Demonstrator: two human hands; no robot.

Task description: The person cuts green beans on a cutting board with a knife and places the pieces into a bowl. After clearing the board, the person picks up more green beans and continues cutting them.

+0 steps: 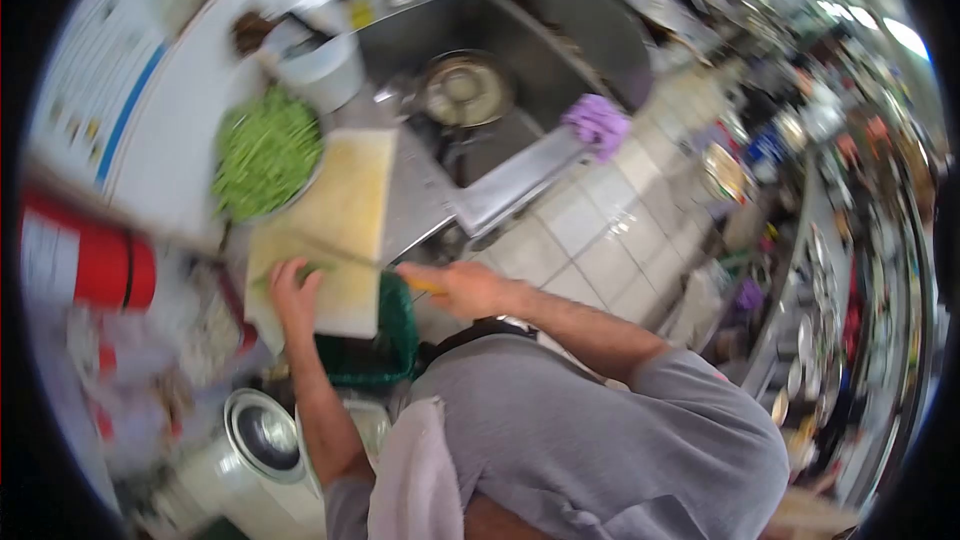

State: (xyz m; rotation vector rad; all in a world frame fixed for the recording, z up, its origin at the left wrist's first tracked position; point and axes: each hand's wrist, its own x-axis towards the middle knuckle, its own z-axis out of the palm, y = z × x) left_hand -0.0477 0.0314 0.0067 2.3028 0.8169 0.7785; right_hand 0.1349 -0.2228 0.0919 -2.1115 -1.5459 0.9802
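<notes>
My right hand [462, 288] is wrapped round the yellow handle of a knife [345, 252], whose blade reaches left across the cutting board [355, 180]. On the near part of the board, my left hand [292, 292] has its fingers bent down over a green vegetable [316, 267]. Bits of it show on both sides of the fingers; its exact kind is blurred. A round bowl [318, 165] heaped with thinly cut green vegetable [265, 152] stands at the board's far left, just beyond the blade.
Beyond the board is a steel sink [470, 190] with a round pan [465, 88] in it. A white tub [325, 75] stands behind the bowl. A purple cloth [597, 126] hangs on the sink rim. Below the board sits a green basket [400, 335]; a red cylinder [110, 265] is at left.
</notes>
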